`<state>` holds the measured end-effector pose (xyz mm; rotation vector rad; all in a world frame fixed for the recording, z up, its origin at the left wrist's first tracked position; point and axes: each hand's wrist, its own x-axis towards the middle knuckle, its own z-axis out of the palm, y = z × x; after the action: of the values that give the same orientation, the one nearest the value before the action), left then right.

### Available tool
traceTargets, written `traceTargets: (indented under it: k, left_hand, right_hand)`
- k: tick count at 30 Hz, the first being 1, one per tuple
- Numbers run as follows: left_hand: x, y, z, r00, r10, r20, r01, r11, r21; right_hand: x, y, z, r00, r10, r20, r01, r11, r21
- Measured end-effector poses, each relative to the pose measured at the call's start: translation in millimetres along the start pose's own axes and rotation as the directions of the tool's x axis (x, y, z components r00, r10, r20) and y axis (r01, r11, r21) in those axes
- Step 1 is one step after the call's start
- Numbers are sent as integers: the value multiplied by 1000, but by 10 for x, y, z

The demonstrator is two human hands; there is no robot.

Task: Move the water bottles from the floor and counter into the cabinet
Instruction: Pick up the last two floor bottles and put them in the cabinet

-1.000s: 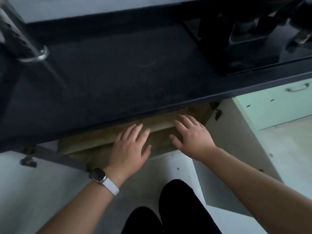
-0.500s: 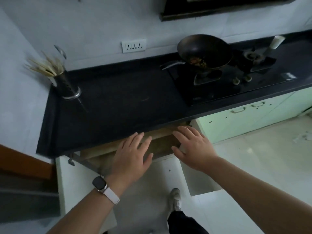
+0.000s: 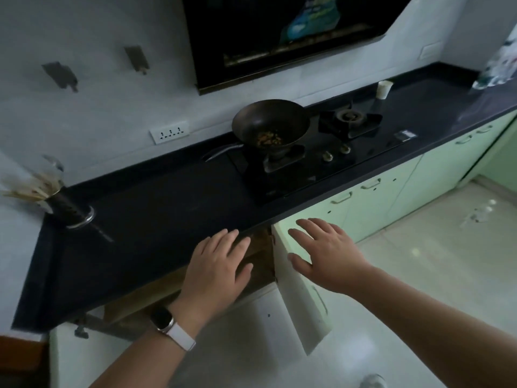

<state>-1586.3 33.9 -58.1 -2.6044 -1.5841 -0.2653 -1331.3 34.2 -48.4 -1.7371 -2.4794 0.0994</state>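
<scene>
The cabinet (image 3: 260,259) under the dark counter (image 3: 156,219) stands open, its brown inside showing between my hands. My left hand (image 3: 218,273), with a watch on the wrist, hovers flat and empty over the cabinet opening at the counter's front edge. My right hand (image 3: 327,253) is spread flat against the pale open cabinet door (image 3: 305,312), holding nothing. No water bottle can be made out for certain in this view; the cabinet's contents are hidden.
A wok (image 3: 270,124) with food sits on the black gas hob (image 3: 313,152). A chopstick holder (image 3: 70,208) stands at the counter's left end, a white cup (image 3: 383,89) at the back right. Green cabinet doors (image 3: 391,197) run rightwards above the pale tiled floor (image 3: 436,270).
The view has risen and pulled back from the cabinet, showing the whole counter and hob. My hands came up from the cabinet opening; the right one now rests on the open door.
</scene>
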Motion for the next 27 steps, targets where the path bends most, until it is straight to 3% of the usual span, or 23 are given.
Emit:
traceTargets:
  k: [6,15,21,27]
  left_hand:
    - [972,1134,83,998,60,4,-60,998,-14]
    - [2425,2851,353,960,267,-87,-272,961,-50]
    - [3142,3645,440,907,406,-112,-414,908,-66]
    - [3777,4220,594,855,493,-165,-512,853,-104]
  right_hand:
    - [-356,1431,-273,994,53,-94,-53,999,-2]
    - [-1074,3363,-568,964,217,-151,-224,974,-27]
    - [-1519,4143,-792,899,398,-183,-407,914,-10]
    - [-1787,4737,-914,789,575,-217,-590,807,-7]
